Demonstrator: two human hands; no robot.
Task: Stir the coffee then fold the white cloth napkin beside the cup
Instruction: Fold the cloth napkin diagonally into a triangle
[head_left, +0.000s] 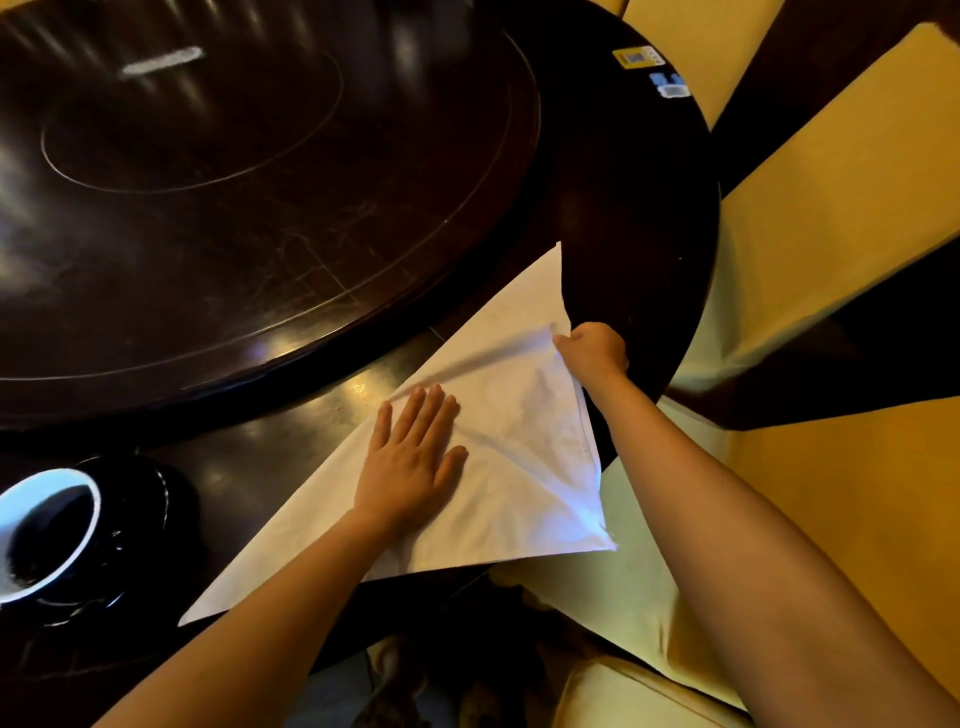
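A white cloth napkin (524, 415) lies folded into a triangle near the front edge of the dark round table (639, 208). My left hand (410, 462) presses flat on its middle, fingers spread. My right hand (595, 351) pinches the napkin's right edge and lifts it slightly, so that a crease runs across the cloth. A black cup with a white inside (44, 535), holding dark coffee, stands on a black saucer (140, 525) at the lower left, apart from the napkin. I see no spoon.
A raised dark turntable (234, 182) fills the table's middle. Stickers (641, 57) sit near the far edge. Chairs with yellow covers (831, 208) stand right of the table, and one (639, 597) is below the napkin's corner.
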